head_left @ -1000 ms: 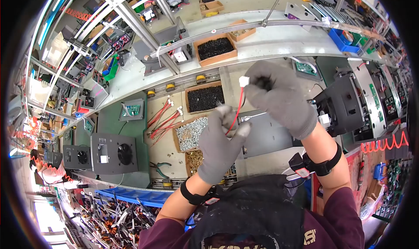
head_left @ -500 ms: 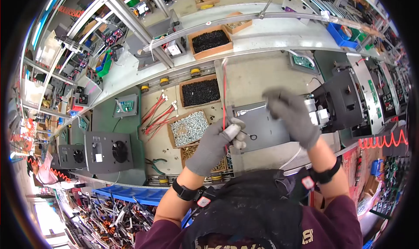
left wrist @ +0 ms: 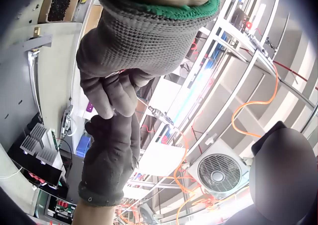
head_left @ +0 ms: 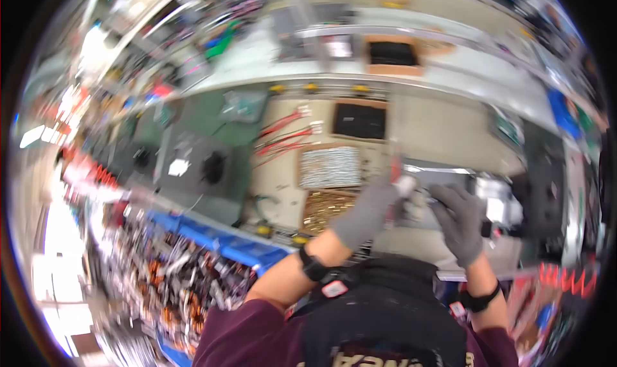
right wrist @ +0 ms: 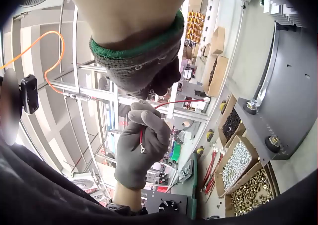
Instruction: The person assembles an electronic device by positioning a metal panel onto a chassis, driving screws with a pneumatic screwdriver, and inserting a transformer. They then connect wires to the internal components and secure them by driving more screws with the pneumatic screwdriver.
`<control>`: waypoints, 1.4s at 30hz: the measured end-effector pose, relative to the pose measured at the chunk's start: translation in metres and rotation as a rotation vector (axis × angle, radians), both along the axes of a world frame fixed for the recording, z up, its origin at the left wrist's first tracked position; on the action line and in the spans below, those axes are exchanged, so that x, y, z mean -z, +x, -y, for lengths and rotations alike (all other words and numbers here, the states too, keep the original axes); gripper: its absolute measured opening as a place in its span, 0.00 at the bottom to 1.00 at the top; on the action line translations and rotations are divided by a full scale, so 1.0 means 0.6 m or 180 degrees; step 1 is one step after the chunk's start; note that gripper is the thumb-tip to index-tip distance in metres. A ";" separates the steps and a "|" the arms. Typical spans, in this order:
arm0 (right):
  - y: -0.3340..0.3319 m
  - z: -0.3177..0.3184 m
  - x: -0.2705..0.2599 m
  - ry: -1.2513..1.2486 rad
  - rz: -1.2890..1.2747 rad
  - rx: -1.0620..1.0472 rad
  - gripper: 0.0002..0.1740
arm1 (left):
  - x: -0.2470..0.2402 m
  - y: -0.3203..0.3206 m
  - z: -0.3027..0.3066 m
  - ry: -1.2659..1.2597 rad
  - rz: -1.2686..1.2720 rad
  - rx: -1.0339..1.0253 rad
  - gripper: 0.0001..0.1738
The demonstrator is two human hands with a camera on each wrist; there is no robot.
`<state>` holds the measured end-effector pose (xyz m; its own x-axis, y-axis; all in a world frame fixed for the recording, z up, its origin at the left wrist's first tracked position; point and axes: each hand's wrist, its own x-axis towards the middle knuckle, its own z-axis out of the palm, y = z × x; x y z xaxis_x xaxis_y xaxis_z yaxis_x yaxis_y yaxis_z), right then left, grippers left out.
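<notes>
My gloved left hand (head_left: 369, 216) pinches a red cable (right wrist: 184, 104) between thumb and fingers. The cable's white connector (right wrist: 206, 100) sticks out to one side, and a ring terminal (right wrist: 142, 149) hangs below over the palm. My gloved right hand (head_left: 461, 225) is at its right, fingers bent toward the left fingertips (right wrist: 141, 106). In the left wrist view the two hands' fingertips overlap. I cannot tell whether the right fingers grip part of the cable. Beneath the hands is a dark grey metal panel (right wrist: 293, 86), blurred in the head view.
Left of the hands are boxes of silver screws (head_left: 331, 166), brass fasteners (head_left: 324, 211) and black screws (head_left: 360, 121). More red cables (head_left: 283, 132) lie beside them. A dark housing (head_left: 193, 161) stands further left; heat sinks (left wrist: 42, 143) are on the right.
The right hand has come down and in close to the left hand. The left hand keeps its pinch on the red cable. The head view has swung and blurred, shifting the bench rightward.
</notes>
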<state>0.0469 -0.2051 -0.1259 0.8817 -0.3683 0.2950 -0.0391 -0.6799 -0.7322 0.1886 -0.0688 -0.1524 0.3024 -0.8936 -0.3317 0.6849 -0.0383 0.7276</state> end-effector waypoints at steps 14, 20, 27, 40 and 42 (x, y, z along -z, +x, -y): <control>0.110 -0.110 0.081 0.2125 -0.0592 -0.0935 0.19 | -0.116 -0.024 -0.316 0.2383 0.2910 -0.1857 0.31; 0.126 -0.133 0.086 0.2140 -0.0877 -0.0814 0.19 | -0.264 -0.136 -0.571 0.3931 0.3672 -0.4060 0.17; 0.135 -0.136 0.079 0.2162 -0.0881 -0.0868 0.18 | -0.183 -0.153 -0.725 0.6642 0.4370 -0.1368 0.16; 0.155 -0.125 0.029 0.2109 -0.0598 -0.0873 0.16 | -0.424 -0.094 -0.681 0.5116 0.5041 -0.5859 0.24; 0.166 -0.122 0.019 0.2141 -0.0341 -0.0757 0.15 | -0.465 -0.067 -0.611 0.2683 0.5934 -0.5186 0.29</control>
<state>0.1468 -0.1321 -0.1371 0.9719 -0.2344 -0.0208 -0.0412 -0.0821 -0.9958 0.1484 0.2977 0.1267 0.4541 0.2195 0.8635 -0.4193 -0.8025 0.4244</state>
